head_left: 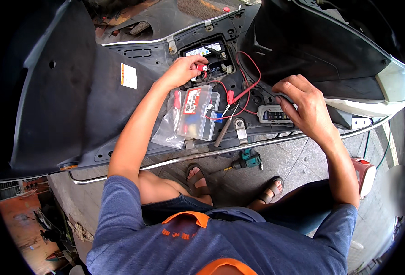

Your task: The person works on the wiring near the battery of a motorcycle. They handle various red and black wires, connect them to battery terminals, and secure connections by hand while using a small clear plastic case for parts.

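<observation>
Left hand: up at the upper middle of the frame, the left hand (187, 71) pinches a small red piece (201, 68) between thumb and fingertips, right at the battery bay (231, 58).
Right hand: right of centre, the right hand (304, 101) hangs with fingers loosely bent and thumb apart from them, just beside a grey device (274, 114); from here I can't tell whether they touch.
Battery: a white-labelled battery (207, 48) sits in the bay, upper middle of the frame, dark leads in front of it.
Red wiring: a thin red cable (260, 71) loops right of the bay; near it I see a red probe (248, 93) and a red clip (230, 97).
Plastic case: near the centre, a clear case (194, 120) with a red-and-white label lies beside a clear bag (168, 130).
Hand tool: a dark-handled tool (223, 133) lies aslant, just right of the case.
Ground: a teal drill (248, 160) lies below centre, beyond the chrome rail (188, 159).
Far right: a red-and-white box (363, 176) stands near the right forearm.
</observation>
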A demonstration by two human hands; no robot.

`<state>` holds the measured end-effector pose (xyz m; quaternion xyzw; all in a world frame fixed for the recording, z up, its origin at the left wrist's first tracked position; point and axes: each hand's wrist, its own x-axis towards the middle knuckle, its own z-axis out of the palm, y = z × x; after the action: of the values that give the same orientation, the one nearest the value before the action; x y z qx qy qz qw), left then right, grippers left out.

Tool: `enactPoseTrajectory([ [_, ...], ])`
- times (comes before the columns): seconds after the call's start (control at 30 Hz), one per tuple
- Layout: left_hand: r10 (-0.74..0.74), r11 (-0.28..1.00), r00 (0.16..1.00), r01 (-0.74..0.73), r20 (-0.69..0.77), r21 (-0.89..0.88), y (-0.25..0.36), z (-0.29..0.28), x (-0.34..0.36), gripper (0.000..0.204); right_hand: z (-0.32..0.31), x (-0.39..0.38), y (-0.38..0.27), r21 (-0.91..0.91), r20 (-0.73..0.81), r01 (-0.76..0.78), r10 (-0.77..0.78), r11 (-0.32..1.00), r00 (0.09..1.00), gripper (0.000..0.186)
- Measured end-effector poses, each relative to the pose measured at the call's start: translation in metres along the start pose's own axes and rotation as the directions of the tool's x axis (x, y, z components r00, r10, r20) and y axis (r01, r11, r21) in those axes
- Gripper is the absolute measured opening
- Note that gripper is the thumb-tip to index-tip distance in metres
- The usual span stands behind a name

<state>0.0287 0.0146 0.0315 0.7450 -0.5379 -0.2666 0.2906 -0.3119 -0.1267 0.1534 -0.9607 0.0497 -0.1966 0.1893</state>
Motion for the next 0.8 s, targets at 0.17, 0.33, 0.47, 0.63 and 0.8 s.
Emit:
enactPoseTrajectory([
  [0.17,0.182,0.975,0.983,-0.181,-0.002,0.13,0.009,-0.002,0.002,0.036,0.004,0.015,-0.005,0.069,0.014,-0.006,0.005,0.998,1.0,0.017],
  [0.33,0.223,0.961,0.975,-0.217,-0.012,0.169,0.01,-0.003,0.005,0.034,0.027,0.074,0.006,0.263,-0.044,-0.059,0.073,0.963,0.996,0.015],
  [0.47,0.083,0.996,0.996,-0.082,-0.016,0.016,0.008,-0.004,0.007,0.033,0.059,0.119,0.029,0.223,-0.045,-0.049,0.06,0.974,0.997,0.018],
  [0.63,0.105,0.976,0.994,-0.099,0.019,-0.194,0.008,0.01,0.009,0.04,0.101,0.161,0.049,-0.01,0.091,-0.072,0.073,0.997,0.993,0.02],
  [0.8,0.242,0.97,0.959,-0.235,0.149,-0.058,0.014,0.012,0.011,0.045,0.133,0.182,0.062,-0.368,0.348,-0.111,0.247,0.923,0.904,0.026],
])
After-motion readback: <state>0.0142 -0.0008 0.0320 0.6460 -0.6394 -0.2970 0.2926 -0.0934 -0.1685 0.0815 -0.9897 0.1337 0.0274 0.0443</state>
